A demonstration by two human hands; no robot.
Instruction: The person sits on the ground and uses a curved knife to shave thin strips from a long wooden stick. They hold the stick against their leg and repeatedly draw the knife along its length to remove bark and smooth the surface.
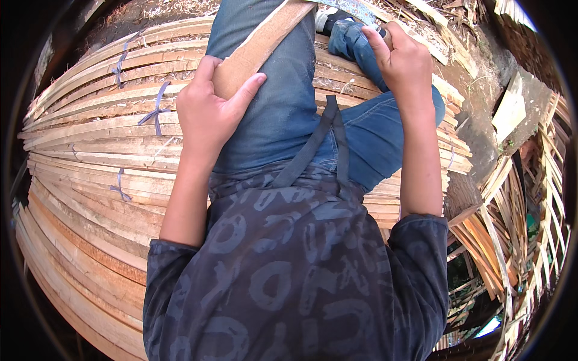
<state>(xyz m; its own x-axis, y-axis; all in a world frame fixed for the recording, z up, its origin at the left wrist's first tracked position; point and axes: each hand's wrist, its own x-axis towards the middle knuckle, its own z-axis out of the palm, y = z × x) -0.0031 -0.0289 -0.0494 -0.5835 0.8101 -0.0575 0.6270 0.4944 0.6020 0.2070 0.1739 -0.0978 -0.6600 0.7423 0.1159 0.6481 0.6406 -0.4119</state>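
My left hand is closed around the near end of a flat wooden slat, thumb on top. The slat slants up and right over my thigh, and one of its edges looks rough. In my right hand is the handle of a knife, gripped with the thumb up along it. Its broad, bluish, mottled blade points left toward the slat's far end. The upper frame edge cuts off part of the blade, so I cannot tell whether it touches the wood.
Bundles of long wooden slats lie under and beside my legs, several bound with purple ties. My jeans-clad legs are bent in front. Shavings and offcuts litter the ground. Thin split strips pile up at the right.
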